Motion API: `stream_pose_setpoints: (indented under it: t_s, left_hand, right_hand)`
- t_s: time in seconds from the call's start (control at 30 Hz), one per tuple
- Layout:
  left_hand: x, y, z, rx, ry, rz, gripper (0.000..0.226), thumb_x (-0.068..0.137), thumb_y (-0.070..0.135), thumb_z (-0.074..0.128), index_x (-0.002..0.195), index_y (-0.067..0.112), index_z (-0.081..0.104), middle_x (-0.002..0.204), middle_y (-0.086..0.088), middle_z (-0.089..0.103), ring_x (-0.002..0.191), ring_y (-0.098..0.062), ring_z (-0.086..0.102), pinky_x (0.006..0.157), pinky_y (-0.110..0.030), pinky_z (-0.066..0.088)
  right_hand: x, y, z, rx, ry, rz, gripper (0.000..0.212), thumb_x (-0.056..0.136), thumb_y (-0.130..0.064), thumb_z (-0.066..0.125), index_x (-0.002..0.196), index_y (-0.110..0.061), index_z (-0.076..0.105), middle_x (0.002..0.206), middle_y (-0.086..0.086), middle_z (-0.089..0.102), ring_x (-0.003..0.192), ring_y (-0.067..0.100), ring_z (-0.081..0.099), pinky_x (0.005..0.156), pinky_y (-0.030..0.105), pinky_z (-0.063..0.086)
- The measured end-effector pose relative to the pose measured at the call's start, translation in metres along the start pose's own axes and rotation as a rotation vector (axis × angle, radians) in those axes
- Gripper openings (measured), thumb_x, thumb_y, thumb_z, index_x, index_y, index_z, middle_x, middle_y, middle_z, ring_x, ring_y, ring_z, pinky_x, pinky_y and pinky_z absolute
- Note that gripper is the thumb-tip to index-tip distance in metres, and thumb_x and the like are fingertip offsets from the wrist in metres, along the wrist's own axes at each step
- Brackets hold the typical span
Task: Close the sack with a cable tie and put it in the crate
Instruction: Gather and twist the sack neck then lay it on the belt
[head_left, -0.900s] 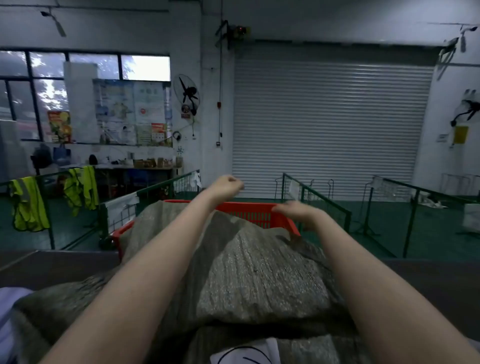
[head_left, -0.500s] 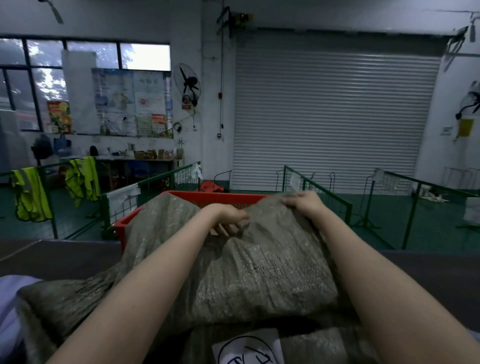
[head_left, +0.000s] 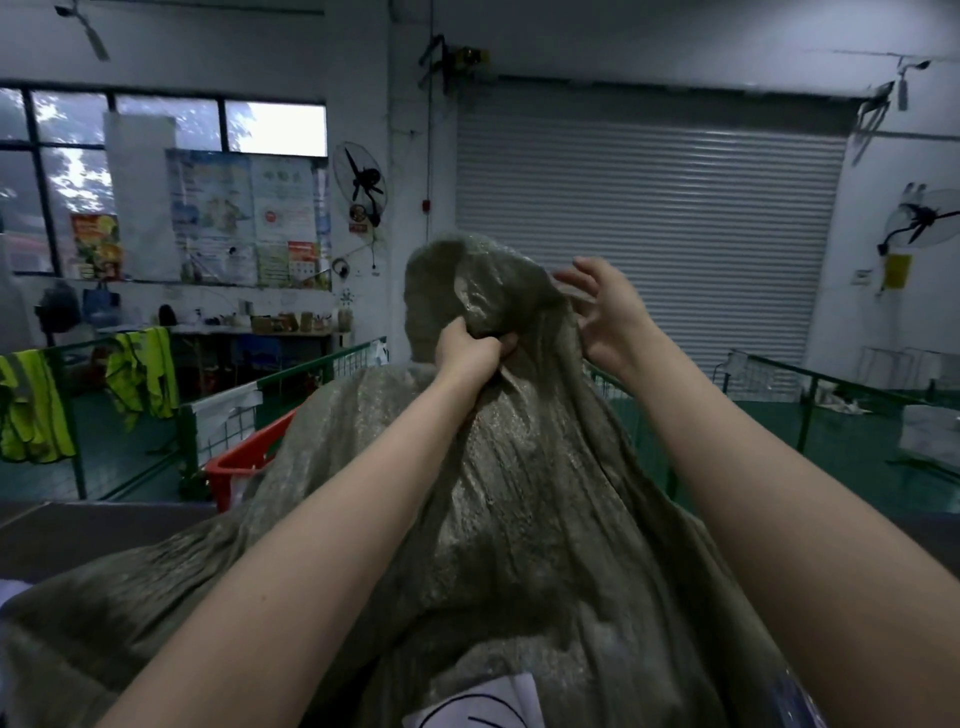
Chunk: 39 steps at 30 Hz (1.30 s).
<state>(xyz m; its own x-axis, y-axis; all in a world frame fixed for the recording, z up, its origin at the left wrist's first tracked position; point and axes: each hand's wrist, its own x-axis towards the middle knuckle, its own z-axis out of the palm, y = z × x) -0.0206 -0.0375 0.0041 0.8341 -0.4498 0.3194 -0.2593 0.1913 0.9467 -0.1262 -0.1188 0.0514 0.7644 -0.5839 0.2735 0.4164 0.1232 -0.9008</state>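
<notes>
A grey-green woven sack (head_left: 519, 519) fills the middle of the head view, its top pulled up into a gathered neck. My left hand (head_left: 470, 353) is clenched on that bunched neck. My right hand (head_left: 605, 317) is beside the neck on its right, fingers spread, touching the fabric at most lightly. Behind the sack, at the left, a corner of the red plastic crate (head_left: 241, 460) shows; the sack hides the rest of it. No cable tie is visible.
A dark table surface (head_left: 78, 535) runs across under the sack. Green wire fence panels (head_left: 291, 379) stand behind, with yellow vests (head_left: 31, 410) hung at the left. A closed roller door (head_left: 649, 234) fills the back wall. White paper with a black drawing (head_left: 478, 709) lies at the bottom.
The sack's top has been lifted from lying flat over the crate into a raised bunch. My left hand closed on the neck; my right hand let go and opened beside it.
</notes>
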Motion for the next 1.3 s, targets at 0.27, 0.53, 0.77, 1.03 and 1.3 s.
stream_pose_setpoints:
  t_s: [0.27, 0.53, 0.77, 1.03, 1.3]
  left_hand:
    - [-0.007, 0.061, -0.003, 0.046, -0.066, 0.444, 0.032, 0.070, 0.003, 0.064, 0.098, 0.017, 0.056, 0.097, -0.003, 0.063, 0.098, -0.026, 0.062, 0.094, -0.047, 0.050]
    - [-0.023, 0.081, 0.005, 0.095, -0.451, 0.464, 0.014, 0.072, 0.013, 0.059, 0.079, 0.024, 0.054, 0.086, 0.007, 0.056, 0.089, -0.014, 0.055, 0.083, -0.033, 0.045]
    - [-0.024, 0.077, -0.003, 0.124, -0.751, 0.172, 0.033, 0.093, 0.042, 0.039, 0.089, 0.021, 0.064, 0.089, 0.002, 0.066, 0.080, -0.012, 0.062, 0.070, -0.026, 0.049]
    - [0.008, 0.072, 0.002, 0.297, -0.327, 0.130, 0.065, 0.083, 0.059, 0.049, 0.125, 0.011, 0.052, 0.115, -0.006, 0.060, 0.095, -0.018, 0.058, 0.084, -0.031, 0.048]
    - [-0.008, 0.076, 0.021, -0.123, -0.426, -0.054, 0.027, 0.091, 0.024, 0.054, 0.103, 0.001, 0.064, 0.096, -0.013, 0.066, 0.066, -0.014, 0.066, 0.058, -0.018, 0.052]
  right_hand:
    - [-0.007, -0.015, -0.012, -0.363, -0.397, 0.116, 0.047, 0.069, -0.054, 0.061, 0.100, -0.019, 0.071, 0.094, 0.003, 0.075, 0.087, 0.018, 0.070, 0.085, 0.035, 0.052]
    - [-0.003, -0.033, -0.020, 0.291, -0.364, -0.172, 0.058, 0.072, -0.049, 0.053, 0.111, -0.008, 0.064, 0.101, 0.013, 0.072, 0.090, 0.024, 0.071, 0.075, 0.034, 0.059]
    - [0.001, -0.042, -0.035, -0.207, 0.090, -0.014, 0.011, 0.085, -0.011, 0.050, 0.077, -0.009, 0.057, 0.060, 0.005, 0.062, 0.047, 0.015, 0.061, 0.038, 0.016, 0.048]
    - [-0.002, -0.053, -0.034, 0.042, -0.056, -0.245, 0.041, 0.077, 0.019, 0.026, 0.100, -0.001, 0.054, 0.069, 0.011, 0.066, 0.049, 0.016, 0.067, 0.046, 0.023, 0.055]
    - [0.002, -0.044, -0.033, 0.023, 0.071, -0.095, 0.030, 0.084, 0.006, 0.030, 0.099, 0.006, 0.055, 0.075, 0.013, 0.065, 0.067, 0.024, 0.064, 0.051, 0.024, 0.057]
